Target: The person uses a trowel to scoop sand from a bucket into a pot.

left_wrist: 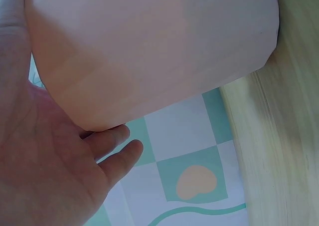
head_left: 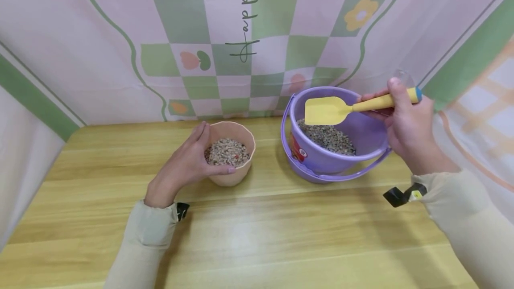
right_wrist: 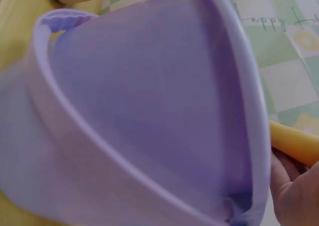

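My left hand (head_left: 182, 159) grips a peach-coloured, many-sided pot (head_left: 230, 178), thumb along the near rim and fingers around its left side. Loose gravel (head_left: 228, 152) lies inside the pot. In the left wrist view the pot's smooth outer wall (left_wrist: 159, 51) fills the upper part. A yellow toy shovel (head_left: 327, 110) with a blue handle end is held in my right hand (head_left: 411, 121), its blade over the mouth of a purple bucket (head_left: 321, 167). No gravel shows on the blade. Grey gravel (head_left: 327, 139) covers the bucket's bottom. The shovel's handle (right_wrist: 294, 141) appears in the right wrist view.
The bucket's purple handle (head_left: 353, 175) hangs down around its front. Both containers stand on a wooden table (head_left: 241, 240), near its back edge. A checked "Happy" cloth (head_left: 229, 26) hangs behind. Something clear and see-through (head_left: 403, 77) shows behind my right hand.
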`<state>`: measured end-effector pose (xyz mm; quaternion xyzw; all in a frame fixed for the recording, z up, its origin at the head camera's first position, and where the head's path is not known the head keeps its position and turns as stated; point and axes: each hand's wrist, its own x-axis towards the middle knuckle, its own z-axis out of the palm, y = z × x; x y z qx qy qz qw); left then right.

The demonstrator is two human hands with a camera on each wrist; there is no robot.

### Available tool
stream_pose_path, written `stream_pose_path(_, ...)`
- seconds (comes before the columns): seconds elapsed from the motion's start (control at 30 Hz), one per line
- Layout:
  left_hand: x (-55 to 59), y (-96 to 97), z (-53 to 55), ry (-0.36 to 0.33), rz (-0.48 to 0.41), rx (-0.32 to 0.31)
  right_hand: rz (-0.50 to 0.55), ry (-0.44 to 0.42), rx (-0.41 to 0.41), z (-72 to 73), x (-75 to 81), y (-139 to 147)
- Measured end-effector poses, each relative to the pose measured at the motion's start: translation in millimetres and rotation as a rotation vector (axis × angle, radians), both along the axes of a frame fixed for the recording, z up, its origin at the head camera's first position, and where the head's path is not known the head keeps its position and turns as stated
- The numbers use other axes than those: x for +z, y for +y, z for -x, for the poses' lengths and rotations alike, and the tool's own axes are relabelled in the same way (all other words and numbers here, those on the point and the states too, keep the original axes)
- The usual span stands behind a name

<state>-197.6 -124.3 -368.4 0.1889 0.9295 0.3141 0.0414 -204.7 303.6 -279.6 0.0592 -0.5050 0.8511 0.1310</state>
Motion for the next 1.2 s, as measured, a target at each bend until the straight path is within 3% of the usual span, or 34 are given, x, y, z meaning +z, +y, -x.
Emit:
stream_pose_path(0.23, -1.0, -0.9, -1.0, 0.001, -0.012, 0.007, -0.203, -0.063, -0.001, 2.2, -5.8, -4.0)
stream_pose_path(0.43, -1.8, -0.5, -2.5, 0.004, -0.012, 0.002, -0.271, -0.083, -0.017, 2.1, -8.5, -8.3)
stream_pose_path(0.67, -1.6, -0.3, -2.3, -0.004, -0.012, 0.000, -0.346, -0.153, -0.100, 5.2, -9.3, -11.4)
stream_pose_path(0.83, -2.0, -0.8, -2.6, -0.002, -0.016, 0.003, -0.418, -0.135, -0.130, 7.1, -12.0, -13.3)
stream_pose_path(1.03, -3.5, 0.5, -1.7, 0.011, -0.012, -0.001, -0.430, -0.144, -0.196, 6.6, -11.4, -9.2)
stream_pose_path(1.13, -2.7, 0.8, -1.5, 0.010, -0.012, -0.001, -0.481, -0.156, -0.230, 6.4, -11.1, -5.3)
stream_pose_path(1.2, -2.0, 0.4, -1.5, 0.007, -0.012, 0.001, -0.580, -0.169, -0.268, 6.6, -11.4, -2.7)
